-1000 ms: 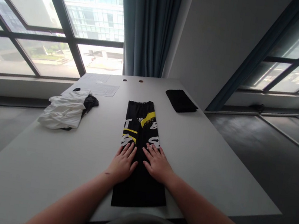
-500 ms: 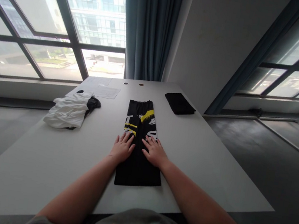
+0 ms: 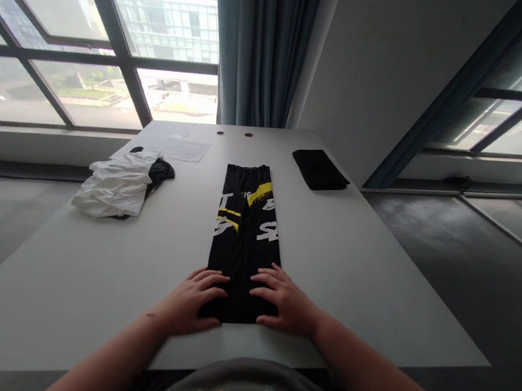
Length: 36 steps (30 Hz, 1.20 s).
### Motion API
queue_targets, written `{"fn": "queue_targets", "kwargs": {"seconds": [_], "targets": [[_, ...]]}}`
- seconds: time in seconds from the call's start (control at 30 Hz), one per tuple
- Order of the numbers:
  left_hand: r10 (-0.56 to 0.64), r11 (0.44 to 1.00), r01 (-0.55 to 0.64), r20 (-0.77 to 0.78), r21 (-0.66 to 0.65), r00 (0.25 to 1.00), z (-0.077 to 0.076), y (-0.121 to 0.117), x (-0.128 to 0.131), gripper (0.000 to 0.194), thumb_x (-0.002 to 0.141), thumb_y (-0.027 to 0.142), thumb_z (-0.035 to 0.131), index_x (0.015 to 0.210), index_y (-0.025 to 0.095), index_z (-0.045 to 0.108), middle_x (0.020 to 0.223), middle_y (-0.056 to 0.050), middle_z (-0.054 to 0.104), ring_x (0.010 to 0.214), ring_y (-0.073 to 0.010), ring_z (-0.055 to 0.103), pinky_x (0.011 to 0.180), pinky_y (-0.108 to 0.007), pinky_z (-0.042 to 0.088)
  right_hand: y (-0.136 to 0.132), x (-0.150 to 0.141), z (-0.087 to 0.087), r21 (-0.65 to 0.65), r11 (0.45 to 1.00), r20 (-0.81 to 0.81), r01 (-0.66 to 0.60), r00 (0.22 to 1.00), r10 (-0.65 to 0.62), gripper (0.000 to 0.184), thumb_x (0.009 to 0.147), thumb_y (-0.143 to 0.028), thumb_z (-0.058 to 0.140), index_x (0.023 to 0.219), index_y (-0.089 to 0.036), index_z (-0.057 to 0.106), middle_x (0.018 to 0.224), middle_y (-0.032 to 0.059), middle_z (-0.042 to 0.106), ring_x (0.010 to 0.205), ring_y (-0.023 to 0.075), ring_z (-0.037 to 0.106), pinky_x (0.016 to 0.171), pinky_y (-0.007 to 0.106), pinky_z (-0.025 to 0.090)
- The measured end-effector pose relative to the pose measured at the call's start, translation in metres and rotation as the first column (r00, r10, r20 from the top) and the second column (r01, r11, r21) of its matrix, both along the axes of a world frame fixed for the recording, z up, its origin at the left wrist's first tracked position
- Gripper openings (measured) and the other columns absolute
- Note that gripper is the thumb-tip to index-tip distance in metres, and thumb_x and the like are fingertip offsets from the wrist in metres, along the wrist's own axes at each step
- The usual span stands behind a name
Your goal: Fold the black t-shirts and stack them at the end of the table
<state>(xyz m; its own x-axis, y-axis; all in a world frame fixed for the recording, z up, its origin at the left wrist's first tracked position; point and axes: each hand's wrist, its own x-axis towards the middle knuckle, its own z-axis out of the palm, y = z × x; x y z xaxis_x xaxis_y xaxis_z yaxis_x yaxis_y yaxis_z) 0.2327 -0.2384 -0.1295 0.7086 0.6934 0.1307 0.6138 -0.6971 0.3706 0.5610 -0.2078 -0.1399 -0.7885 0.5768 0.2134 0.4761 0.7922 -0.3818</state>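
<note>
A black garment [image 3: 243, 232] with yellow and white print lies folded into a long narrow strip down the middle of the white table [image 3: 351, 281]. My left hand [image 3: 190, 302] rests at its near left corner, fingers spread and curled over the edge. My right hand [image 3: 284, 300] lies flat on the near right corner, fingers apart. Both hands touch the cloth at its near end; neither is lifting it.
A crumpled white and black pile of clothes [image 3: 118, 184] sits at the left. A folded black cloth [image 3: 320, 170] lies at the far right. Papers [image 3: 178, 144] lie at the far left edge. Windows and a curtain [image 3: 258, 45] stand behind; the table's right edge drops to floor.
Both hands have slid back from the middle of the garment to its near end. The yellow and white print, partly covered before, now shows fully.
</note>
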Motion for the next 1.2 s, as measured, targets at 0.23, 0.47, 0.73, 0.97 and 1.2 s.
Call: {"fn": "queue_targets", "kwargs": {"seconds": [0.23,0.47,0.73,0.97,1.2], "targets": [[0.112,0.989,-0.117,0.056,0.088,0.992,0.0,-0.029,-0.011,0.016,0.087,0.021,0.069,0.103,0.025,0.068,0.11,-0.006,0.07,0.098,-0.022,0.065,0.092,-0.039,0.05,-0.03,0.023,-0.005,0.106,0.99,-0.153,0.097,0.985,-0.08,0.009,0.096,-0.027,0.068,0.1,-0.021,0.073,0.095,0.0067,0.068,0.091,0.0209,0.061,0.092,0.04,0.047],[0.094,0.983,-0.102,0.058,0.152,0.994,-0.006,-0.033,-0.013,0.014,0.095,0.02,0.06,0.103,0.025,0.07,0.1,-0.004,0.071,0.09,-0.0203,0.065,0.087,-0.037,0.047,-0.044,0.034,-0.002,0.109,0.981,-0.196,0.158,0.971,-0.135,0.015,0.103,-0.019,0.056,0.101,-0.019,0.071,0.088,0.0057,0.066,0.086,0.0199,0.059,0.085,0.036,0.047],[0.114,0.983,-0.121,0.057,0.141,0.992,-0.008,-0.039,-0.016,0.021,0.095,0.02,0.057,0.106,0.027,0.074,0.1,-0.006,0.071,0.092,-0.0204,0.065,0.087,-0.037,0.05,-0.054,0.043,-0.002,0.065,0.98,-0.144,0.187,0.974,-0.177,0.016,0.101,-0.022,0.058,0.099,-0.023,0.074,0.098,0.0081,0.07,0.095,0.0228,0.062,0.092,0.041,0.051],[0.088,0.992,-0.091,0.038,0.084,0.995,0.008,-0.043,-0.007,0.038,0.091,0.024,0.064,0.128,0.031,0.069,0.137,-0.007,0.065,0.127,-0.028,0.058,0.111,-0.048,0.044,-0.053,0.038,0.004,-0.002,0.995,0.043,0.103,0.994,-0.103,0.061,0.094,-0.027,0.064,0.154,-0.027,0.054,0.157,0.01,0.054,0.152,0.0331,0.038,0.124,0.058,0.029],[0.084,0.991,-0.091,0.077,0.098,0.994,-0.007,-0.034,0.024,0.028,0.095,0.028,0.066,0.123,0.03,0.072,0.128,-0.006,0.07,0.119,-0.0246,0.062,0.107,-0.044,0.043,-0.052,0.005,-0.007,-0.013,0.997,-0.045,0.07,0.997,-0.07,0.043,0.1,-0.023,0.056,0.142,-0.023,0.064,0.15,0.0111,0.061,0.143,0.0275,0.052,0.122,0.055,0.035]]}}
